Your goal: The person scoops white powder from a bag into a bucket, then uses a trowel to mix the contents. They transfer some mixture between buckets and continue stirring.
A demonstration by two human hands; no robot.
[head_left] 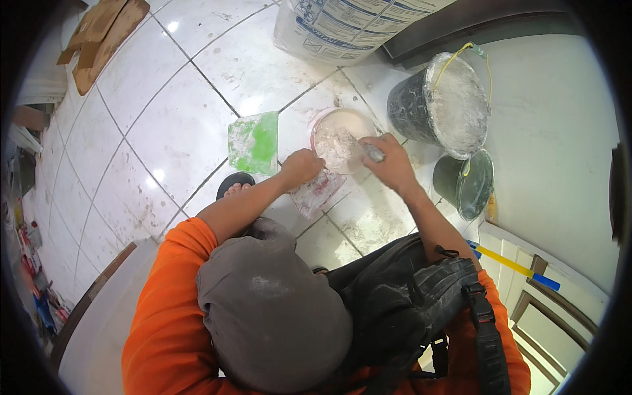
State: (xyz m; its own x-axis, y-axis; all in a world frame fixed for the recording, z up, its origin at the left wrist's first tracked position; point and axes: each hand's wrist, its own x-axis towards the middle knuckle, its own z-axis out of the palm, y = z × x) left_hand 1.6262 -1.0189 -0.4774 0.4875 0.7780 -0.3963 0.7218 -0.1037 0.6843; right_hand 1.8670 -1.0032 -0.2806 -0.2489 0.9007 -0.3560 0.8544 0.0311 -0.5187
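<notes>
A small round pinkish tub (342,125) of white paste stands on the tiled floor in front of me. My left hand (301,166) grips its near left rim. My right hand (393,163) is closed around the handle of a metal scraping tool (372,153), whose blade reaches into the paste. A flat red-and-white smeared piece (317,192) lies on the floor just under the tub, below my left hand.
A green board (254,142) smeared with white lies left of the tub. To the right stand a black plaster-coated bucket (438,99) and a smaller dark green one (467,183). A large printed sack (342,26) stands behind. My sandalled foot (236,186) is near the board.
</notes>
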